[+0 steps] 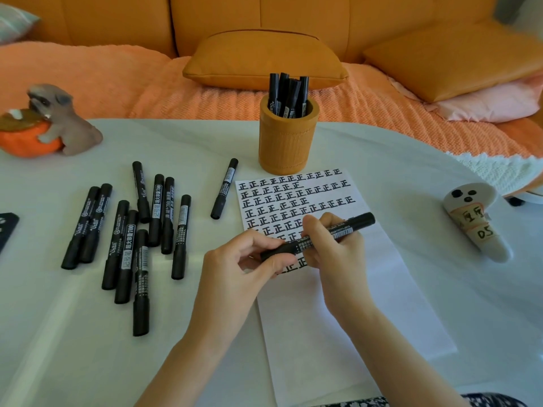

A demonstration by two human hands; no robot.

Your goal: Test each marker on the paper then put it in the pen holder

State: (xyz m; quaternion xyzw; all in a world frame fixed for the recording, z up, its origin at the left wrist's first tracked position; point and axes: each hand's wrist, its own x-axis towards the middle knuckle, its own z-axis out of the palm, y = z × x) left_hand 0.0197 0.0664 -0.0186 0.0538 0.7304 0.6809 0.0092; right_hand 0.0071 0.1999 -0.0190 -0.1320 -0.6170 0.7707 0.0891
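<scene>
A home living room: an orange sofa with a cushion and throw (peach, woven) at 12 o'clock; a dog figurine at 10 o'clock on the surface.

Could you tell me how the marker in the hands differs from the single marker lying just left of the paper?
The held marker is gripped by the left hand and right hand over the paper; the single marker lies untouched on the table. The held marker slants across the view; the single marker points mostly away. The hands hide part of the held marker; the single marker shows whole. Both are black with white print.
</scene>
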